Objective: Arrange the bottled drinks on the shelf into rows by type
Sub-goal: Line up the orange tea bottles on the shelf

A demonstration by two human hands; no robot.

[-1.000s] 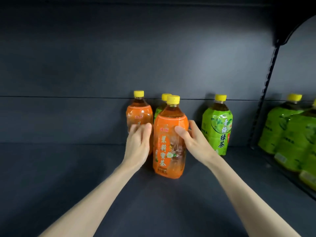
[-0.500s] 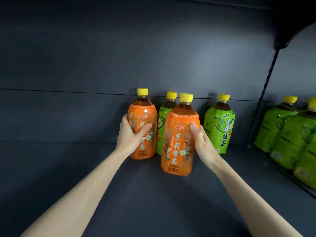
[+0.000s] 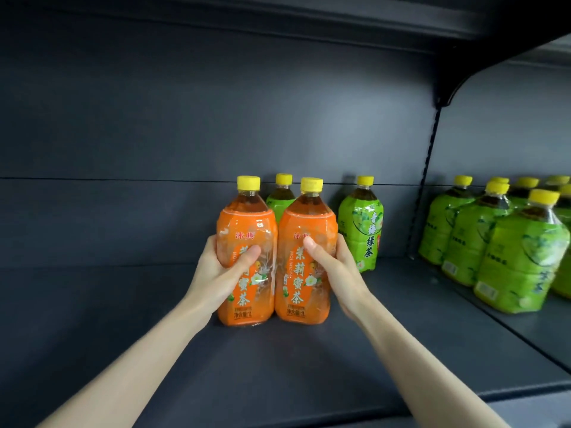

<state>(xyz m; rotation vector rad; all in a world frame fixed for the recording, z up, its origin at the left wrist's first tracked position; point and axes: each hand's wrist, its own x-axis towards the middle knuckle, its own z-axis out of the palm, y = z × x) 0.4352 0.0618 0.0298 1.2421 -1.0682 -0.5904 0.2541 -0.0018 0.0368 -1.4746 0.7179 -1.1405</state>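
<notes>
Two bare forearms are stretched forward from the lower edge of the view over the dark grey shelf. The left grip is closed around the left orange jasmine honey tea bottle, with the thumb laid across the label. The right grip is closed around the right orange jasmine honey tea bottle in the same way, thumb in front and fingers behind. Both bottles are held upright, side by side and touching, in the middle of the shelf. Their bases are seen at the shelf surface; whether they are lifted cannot be told. Each one is closed with a yellow cap.

Behind the gap between them, a green tea bottle is half hidden. A second green tea bottle stands just beside the right grip, near the back panel. Further right, past the slotted upright, a group of green tea bottles is placed in rows in the neighbouring bay.
</notes>
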